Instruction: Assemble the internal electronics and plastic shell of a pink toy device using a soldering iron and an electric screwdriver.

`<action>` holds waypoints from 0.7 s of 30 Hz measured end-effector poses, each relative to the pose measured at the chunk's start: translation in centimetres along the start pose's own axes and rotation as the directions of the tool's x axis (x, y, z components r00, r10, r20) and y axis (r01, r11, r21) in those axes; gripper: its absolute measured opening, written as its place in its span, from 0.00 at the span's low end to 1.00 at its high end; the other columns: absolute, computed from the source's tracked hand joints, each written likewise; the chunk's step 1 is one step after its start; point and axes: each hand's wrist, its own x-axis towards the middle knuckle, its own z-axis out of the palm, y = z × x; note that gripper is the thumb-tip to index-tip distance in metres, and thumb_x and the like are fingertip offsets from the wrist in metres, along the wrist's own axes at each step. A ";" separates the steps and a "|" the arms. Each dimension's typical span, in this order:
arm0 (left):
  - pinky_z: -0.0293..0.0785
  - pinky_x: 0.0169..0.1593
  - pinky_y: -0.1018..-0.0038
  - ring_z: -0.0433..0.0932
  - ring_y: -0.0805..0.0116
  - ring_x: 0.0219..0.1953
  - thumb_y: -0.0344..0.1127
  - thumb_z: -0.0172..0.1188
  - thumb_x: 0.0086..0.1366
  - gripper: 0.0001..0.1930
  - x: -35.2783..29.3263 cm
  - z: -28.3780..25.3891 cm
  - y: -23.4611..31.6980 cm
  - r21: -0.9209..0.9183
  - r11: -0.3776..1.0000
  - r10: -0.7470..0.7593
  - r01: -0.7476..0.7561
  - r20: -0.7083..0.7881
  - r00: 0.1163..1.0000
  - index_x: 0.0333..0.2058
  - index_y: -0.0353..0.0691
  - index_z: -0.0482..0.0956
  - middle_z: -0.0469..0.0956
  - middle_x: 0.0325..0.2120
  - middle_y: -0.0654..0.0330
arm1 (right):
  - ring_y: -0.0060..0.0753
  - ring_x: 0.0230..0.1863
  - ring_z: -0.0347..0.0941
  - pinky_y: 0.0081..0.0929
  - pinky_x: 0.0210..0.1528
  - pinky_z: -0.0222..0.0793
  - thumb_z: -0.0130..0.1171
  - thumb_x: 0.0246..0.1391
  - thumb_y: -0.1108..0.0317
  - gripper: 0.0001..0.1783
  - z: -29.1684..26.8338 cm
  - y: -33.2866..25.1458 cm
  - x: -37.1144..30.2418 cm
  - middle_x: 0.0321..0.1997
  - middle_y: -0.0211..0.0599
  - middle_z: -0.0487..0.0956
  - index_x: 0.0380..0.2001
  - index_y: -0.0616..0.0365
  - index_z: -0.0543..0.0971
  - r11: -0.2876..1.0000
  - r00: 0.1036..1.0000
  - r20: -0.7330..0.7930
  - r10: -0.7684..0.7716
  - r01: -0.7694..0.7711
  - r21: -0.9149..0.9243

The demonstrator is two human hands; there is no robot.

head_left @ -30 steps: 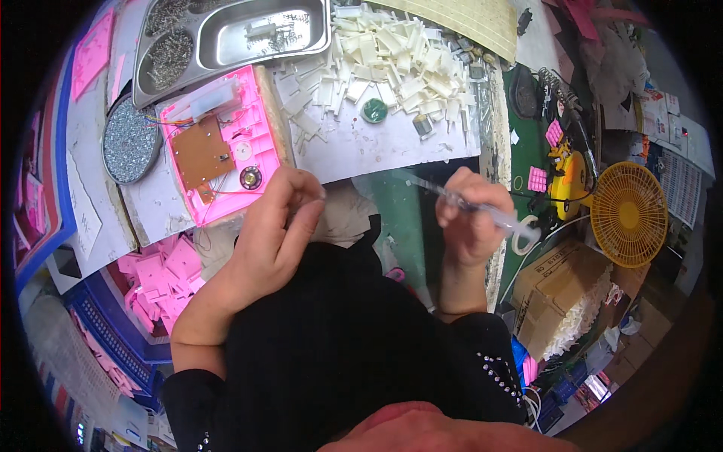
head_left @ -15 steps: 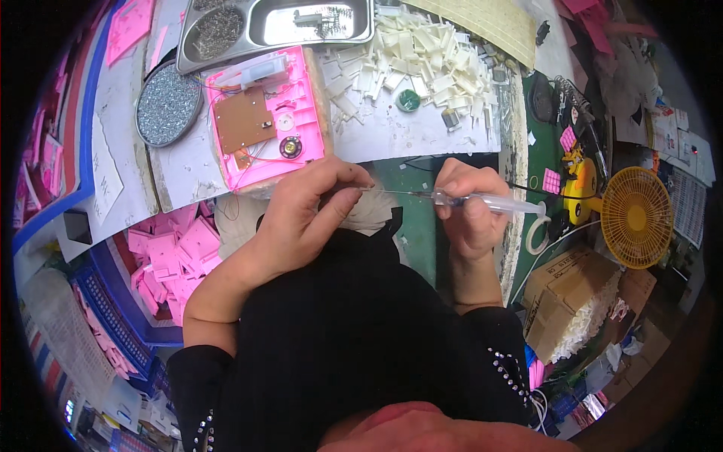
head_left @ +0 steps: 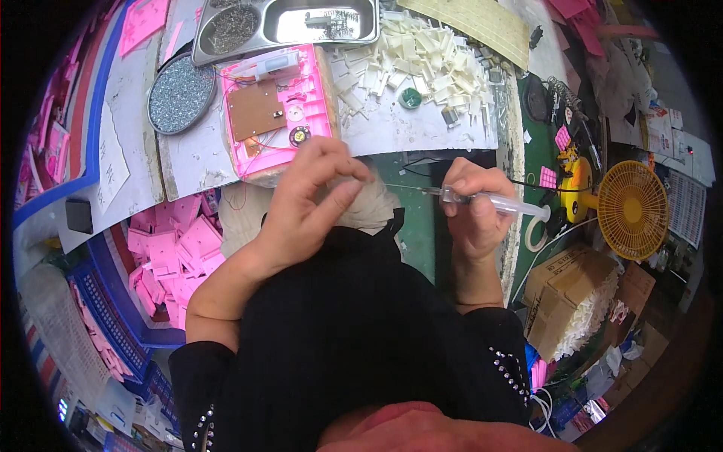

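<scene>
1. Evidently, the slim, clear plastic syringe with a thin needle point(head_left: 514, 206) is the held tool; it lies nearly level above the green floor point(head_left: 419, 233), in front of the bench, with its needle end toward the person's left and its plunger end toward the right.

2. By its look, it should be light and fairly stiff along the barrel, and the smooth plastic may slip a little if the fingers are damp. The needle is probably the delicate part, easy to bend and sharp. The barrel near the needle's base seems the safest place to take hold; the needle itself is best left untouched.

3. The right hand point(head_left: 476, 209) grasps the syringe by the barrel, thumb and fingers wrapped round its front part, while the rear sticks out past the hand. Its forearm rises almost straight from the lower edge, the wrist nearly upright.

4. The left hand point(head_left: 312, 197) is raised with fingers curled, thumb and fingertips near each other close to the needle's tip. Whether they pinch something tiny or touch the needle, I cannot tell. Its forearm slants up and inward from the lower left.

5. Just beyond the left hand, on the bench, lies the open pink plastic housing point(head_left: 318, 113), bearing a flat brown circuit board point(head_left: 252, 113) and a small round dark speaker point(head_left: 300, 136).
</scene>
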 end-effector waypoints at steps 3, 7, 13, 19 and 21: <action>0.66 0.38 0.80 0.69 0.77 0.32 0.32 0.55 0.72 0.07 -0.2 -0.1 1.1 -0.379 0.885 -0.308 0.271 -0.041 0.950 0.46 0.39 0.75 0.72 0.33 0.66 | 0.29 0.25 0.70 0.25 0.28 0.66 0.61 0.60 0.63 0.14 0.2 0.0 -0.2 0.28 0.41 0.77 0.37 0.66 0.80 0.991 0.993 0.029 -0.113 0.114 -0.071; 0.62 0.30 0.82 0.63 0.80 0.26 0.39 0.55 0.74 0.08 -0.4 -0.2 -0.1 -0.819 0.424 -0.366 0.387 0.236 0.900 0.45 0.45 0.70 0.66 0.29 0.69 | 0.40 0.26 0.75 0.32 0.28 0.69 0.63 0.54 0.69 0.10 0.8 -0.8 0.4 0.27 0.39 0.80 0.38 0.63 0.81 0.843 0.901 0.350 -0.257 0.386 -0.374; 0.56 0.22 0.85 0.61 0.81 0.22 0.38 0.55 0.74 0.07 -0.2 0.1 0.4 -0.847 0.285 -0.516 0.449 0.259 0.816 0.44 0.45 0.70 0.66 0.28 0.69 | 0.39 0.25 0.75 0.33 0.28 0.70 0.64 0.53 0.71 0.08 0.6 -1.8 -0.5 0.26 0.38 0.78 0.36 0.62 0.81 0.836 0.911 0.309 -0.272 0.383 -0.393; 0.57 0.22 0.85 0.62 0.81 0.23 0.39 0.56 0.74 0.07 -0.3 0.6 0.5 -0.833 0.225 -0.495 0.505 0.349 0.796 0.44 0.44 0.71 0.68 0.28 0.68 | 0.37 0.23 0.74 0.32 0.26 0.69 0.65 0.50 0.74 0.09 1.1 -1.6 0.1 0.25 0.36 0.78 0.37 0.61 0.81 0.765 0.882 0.373 -0.288 0.446 -0.464; 0.58 0.22 0.85 0.63 0.81 0.23 0.39 0.55 0.74 0.07 -0.5 0.7 0.8 -0.822 0.229 -0.475 0.521 0.373 0.797 0.42 0.44 0.72 0.70 0.29 0.67 | 0.37 0.23 0.74 0.32 0.26 0.69 0.66 0.48 0.75 0.11 1.5 -1.1 0.3 0.25 0.36 0.78 0.37 0.61 0.81 0.731 0.865 0.405 -0.296 0.478 -0.487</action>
